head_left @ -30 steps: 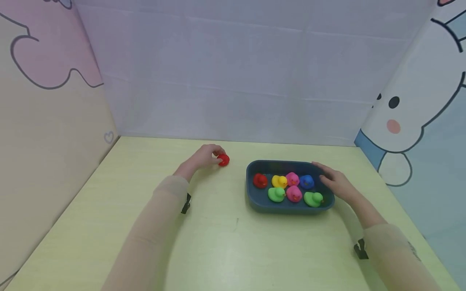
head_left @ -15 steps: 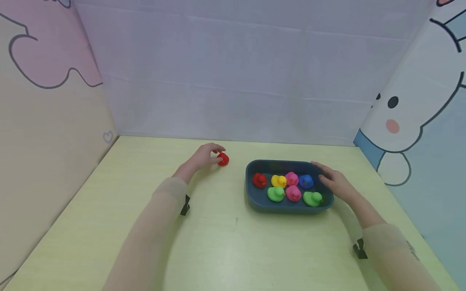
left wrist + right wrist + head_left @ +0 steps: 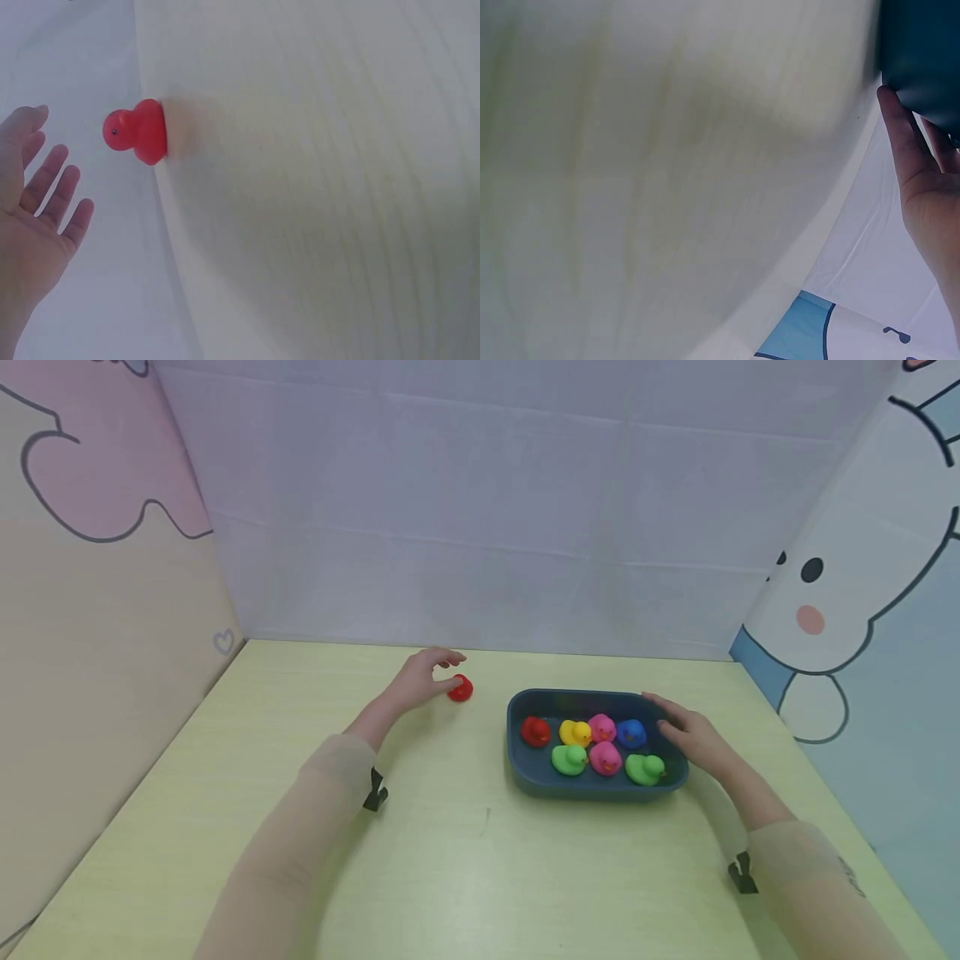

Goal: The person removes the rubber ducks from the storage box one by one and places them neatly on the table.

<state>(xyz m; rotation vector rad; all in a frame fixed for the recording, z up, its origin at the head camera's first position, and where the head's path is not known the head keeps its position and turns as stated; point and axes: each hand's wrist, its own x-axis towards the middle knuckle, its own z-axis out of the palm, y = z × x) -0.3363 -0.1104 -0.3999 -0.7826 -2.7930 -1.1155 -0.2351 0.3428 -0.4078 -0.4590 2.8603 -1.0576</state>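
A red rubber duck (image 3: 142, 133) stands on the table near its back edge. My left hand (image 3: 418, 680) is spread beside and over it, empty; in the left wrist view a gap shows between the fingers (image 3: 46, 196) and the duck. In the head view the thumb overlaps the duck. My right hand (image 3: 693, 739) holds the right end of a dark blue tray (image 3: 592, 792), thumb over the rim and fingers along the outer wall. Inside the tray sit several rubber ducks: a red one (image 3: 536, 732), a yellow one (image 3: 574, 732), a blue one (image 3: 632, 733), pink ones and green ones.
The pale wooden table (image 3: 465, 868) carries the tray right of its middle. A white sheet (image 3: 480, 527) hangs along the back edge. Walls with cartoon prints stand at the left (image 3: 105, 610) and right (image 3: 885, 710).
My left hand has opened from around the red rubber duck and lifted slightly up and back, leaving the duck on the table. The right hand and the tray have stayed put.
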